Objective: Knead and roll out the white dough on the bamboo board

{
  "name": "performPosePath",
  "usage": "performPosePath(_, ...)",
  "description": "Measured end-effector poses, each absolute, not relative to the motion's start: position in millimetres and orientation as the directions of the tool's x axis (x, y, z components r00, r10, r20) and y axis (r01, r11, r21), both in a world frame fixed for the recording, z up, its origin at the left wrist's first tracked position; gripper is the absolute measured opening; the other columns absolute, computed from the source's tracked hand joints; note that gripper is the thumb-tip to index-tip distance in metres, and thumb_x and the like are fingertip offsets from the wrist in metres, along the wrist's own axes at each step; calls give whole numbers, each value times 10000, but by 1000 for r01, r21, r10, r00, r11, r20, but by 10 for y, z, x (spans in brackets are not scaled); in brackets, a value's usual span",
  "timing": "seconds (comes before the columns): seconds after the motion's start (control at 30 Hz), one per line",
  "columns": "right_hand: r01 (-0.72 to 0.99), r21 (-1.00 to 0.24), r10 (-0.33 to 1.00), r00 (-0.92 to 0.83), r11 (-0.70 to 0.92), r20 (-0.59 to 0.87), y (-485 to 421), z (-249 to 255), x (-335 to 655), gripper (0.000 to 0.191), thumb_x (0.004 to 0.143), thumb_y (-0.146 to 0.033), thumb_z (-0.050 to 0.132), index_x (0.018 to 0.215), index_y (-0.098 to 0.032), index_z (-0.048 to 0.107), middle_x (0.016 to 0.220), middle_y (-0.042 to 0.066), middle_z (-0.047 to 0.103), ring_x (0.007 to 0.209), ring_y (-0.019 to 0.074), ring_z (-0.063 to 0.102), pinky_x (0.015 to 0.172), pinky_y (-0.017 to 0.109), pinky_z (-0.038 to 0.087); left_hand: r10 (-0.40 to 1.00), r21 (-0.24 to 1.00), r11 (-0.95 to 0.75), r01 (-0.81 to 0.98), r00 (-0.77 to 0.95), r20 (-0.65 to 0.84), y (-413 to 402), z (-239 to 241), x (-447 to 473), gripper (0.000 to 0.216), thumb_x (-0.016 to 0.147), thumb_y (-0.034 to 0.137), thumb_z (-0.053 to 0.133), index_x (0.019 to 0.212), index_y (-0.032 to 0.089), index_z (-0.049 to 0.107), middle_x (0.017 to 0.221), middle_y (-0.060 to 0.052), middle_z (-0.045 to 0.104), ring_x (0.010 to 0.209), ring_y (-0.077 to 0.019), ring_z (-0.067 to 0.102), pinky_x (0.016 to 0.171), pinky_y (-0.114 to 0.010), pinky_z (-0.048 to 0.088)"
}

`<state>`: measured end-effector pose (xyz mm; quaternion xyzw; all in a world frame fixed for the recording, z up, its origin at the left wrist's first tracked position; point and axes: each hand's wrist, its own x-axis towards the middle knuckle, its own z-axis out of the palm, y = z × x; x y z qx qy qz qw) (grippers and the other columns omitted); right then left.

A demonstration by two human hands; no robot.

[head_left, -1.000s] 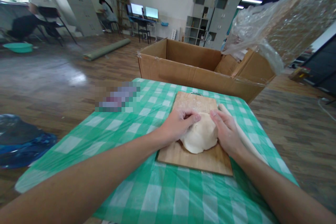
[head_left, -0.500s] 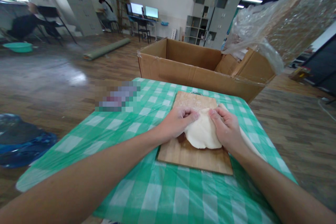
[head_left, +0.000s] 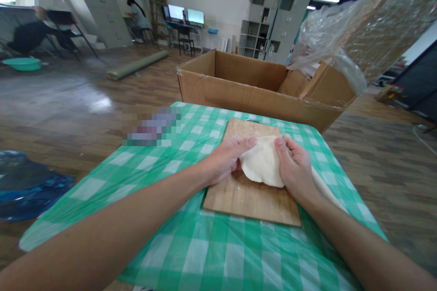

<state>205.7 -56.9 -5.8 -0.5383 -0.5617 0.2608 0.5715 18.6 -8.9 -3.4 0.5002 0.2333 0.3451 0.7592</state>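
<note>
Between my two hands hangs a flattened piece of pale dough (head_left: pixel 262 163), its lower edge rounded and loose. My left hand (head_left: pixel 229 157) pinches its left side, thumb on top and fingers underneath. On the other side my right hand (head_left: pixel 296 163) is closed on its right edge, with the thumb pressed on the upper face. Beneath the dough lies a wooden cutting board (head_left: pixel 252 202) with light flour marks and a metal handle at its far end. A pale rod, probably a rolling pin (head_left: pixel 327 188), lies beside the board, partly covered by my right hand and forearm.
A green checked cloth (head_left: pixel 160 232) covers the table. Right behind the table stands a large open cardboard box (head_left: pixel 239 93), with a plastic-wrapped piece leaning at its right. A blurred-out item (head_left: pixel 152 127) lies at the left edge. Two people sit farther back.
The dough has lifted slightly, its lower edge now higher over the board. My left thumb has straightened along the dough's upper left edge. My right hand keeps its hold.
</note>
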Motion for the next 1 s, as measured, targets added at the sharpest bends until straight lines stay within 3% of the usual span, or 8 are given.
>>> performPosePath(0.1, 311, -902, 869, 300, 300, 393, -573, -77, 2062, 353, 993, -524, 583, 851, -213, 668, 787, 6, 632, 693, 162, 526, 594, 272, 424, 749, 896, 334, -295, 660, -62, -128, -57, 222, 413, 799, 418, 845, 1079, 146, 712, 987, -91, 743, 804, -163, 683, 752, -295, 542)
performPosePath(0.2, 239, -922, 878, 306, 304, 369, -562, -119, 2091, 350, 965, -518, 622, 794, -215, 655, 736, -4, 617, 641, 154, 512, 550, 264, 401, 851, 914, 233, -332, 524, -27, -105, -86, 217, 379, 786, 375, 856, 1047, 141, 711, 985, -83, 749, 804, -162, 687, 743, -286, 543)
performPosePath(0.37, -44, -984, 983, 69, 172, 169, -550, -152, 2116, 346, 894, -514, 710, 734, -216, 634, 622, -18, 599, 510, 132, 491, 463, 248, 363, 873, 988, 17, -153, 484, 60, -63, -71, 156, 336, 833, 446, 796, 964, 145, 726, 865, -56, 735, 719, -153, 651, 600, -233, 473)
performPosePath(0.5, 119, -984, 991, -30, 134, 131, -585, -70, 2066, 324, 870, -521, 750, 823, -208, 684, 638, -9, 629, 518, 128, 509, 448, 234, 346, 820, 996, -85, 6, 568, 67, -108, -44, 141, 377, 871, 528, 737, 928, 155, 724, 753, -18, 685, 624, -122, 584, 517, -209, 389)
performPosePath(0.63, 237, -944, 956, 128, 228, 263, -570, -63, 2057, 352, 884, -518, 737, 748, -210, 632, 577, -31, 565, 484, 109, 439, 421, 228, 305, 792, 997, 1, -79, 609, 47, -122, -57, 165, 436, 891, 561, 708, 1051, 156, 707, 845, -43, 726, 654, -129, 632, 544, -218, 441)
performPosePath(0.8, 112, -948, 889, 328, 299, 319, -508, -157, 2118, 337, 895, -517, 723, 775, -221, 617, 669, -18, 620, 531, 125, 492, 463, 238, 397, 796, 992, 67, -112, 606, 15, -90, -86, 173, 378, 898, 517, 710, 963, 145, 722, 818, -45, 725, 635, -130, 635, 568, -230, 473)
performPosePath(0.87, 46, -958, 915, 286, 284, 285, -513, -166, 2120, 332, 898, -506, 714, 756, -220, 626, 666, -14, 626, 543, 135, 518, 483, 243, 424, 824, 991, 20, -131, 564, 57, -88, -85, 167, 349, 904, 490, 709, 971, 148, 733, 848, -43, 729, 689, -139, 643, 607, -234, 482)
performPosePath(1.0, -40, -991, 992, 15, 128, 127, -581, -95, 2062, 341, 910, -547, 675, 836, -216, 701, 697, 13, 679, 585, 176, 608, 551, 282, 500, 780, 991, -86, -104, 612, 132, -117, -69, 156, 342, 931, 485, 672, 954, 150, 733, 876, -47, 721, 750, -149, 629, 638, -234, 466)
